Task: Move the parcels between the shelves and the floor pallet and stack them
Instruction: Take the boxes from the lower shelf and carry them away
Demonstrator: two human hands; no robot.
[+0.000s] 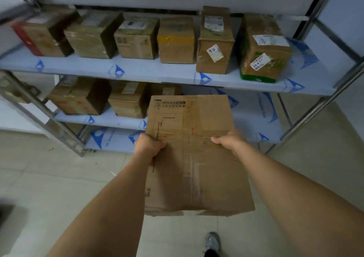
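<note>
I hold a large brown cardboard parcel [197,150] in front of the shelving, above the tiled floor. My left hand [148,145] grips its left edge and my right hand [230,141] grips its top face near the right side. The parcel's far end reaches toward the middle shelf [118,119], where three parcels [78,96] stand at the left. On the upper shelf [157,71] several taped parcels [176,40] stand in a row. No floor pallet is in view.
The metal rack has slanted steel posts at left [39,109] and right [315,109]. The right half of the middle shelf [256,109] shows bare blue-printed lining. The lowest shelf [110,140] sits near the floor. My shoe [212,244] is on the tiles below.
</note>
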